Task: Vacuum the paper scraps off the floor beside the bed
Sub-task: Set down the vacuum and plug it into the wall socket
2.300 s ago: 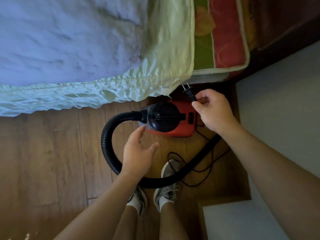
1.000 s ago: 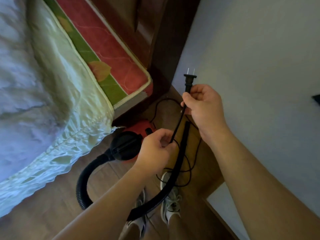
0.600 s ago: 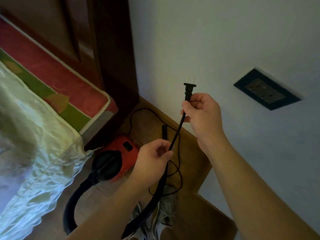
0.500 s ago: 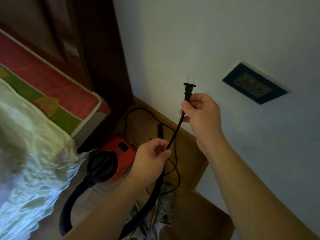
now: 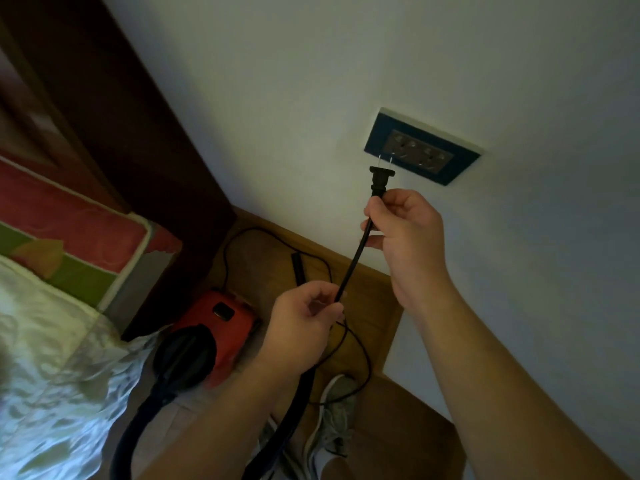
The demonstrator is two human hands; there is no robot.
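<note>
Well, the job looks barely begun, and what I see is the setting-up. The plug [image 5: 380, 176] is not in the wall socket [image 5: 420, 147]. Its two prongs point up at the lower left edge of the dark plate, right of centre in the frame, close to the holes but not in them. So the machine can have no power yet, and I judge that plugging in, switching on and all of the sweeping are left to do. No paper scraps show anywhere in this view, so I cannot say how many wait.

The right hand [image 5: 405, 233] has a narrow grip, thumb and fingers pinching the plug at its base, so that the plug stands just above the grip. From there the cord [image 5: 351, 265] runs down and to the left into the left hand [image 5: 301, 327], whose curled fingers hold it. Below that hand it hangs in loose loops over the floor [image 5: 263, 258].

The vacuum cleaner [image 5: 221, 327], red with a black top, sits on the floor at lower centre, left of the left hand and apart from both grips. It lies tight against the corner of the bed [image 5: 52, 375]. Its hose [image 5: 138, 427] curves off toward the bottom edge.
</note>
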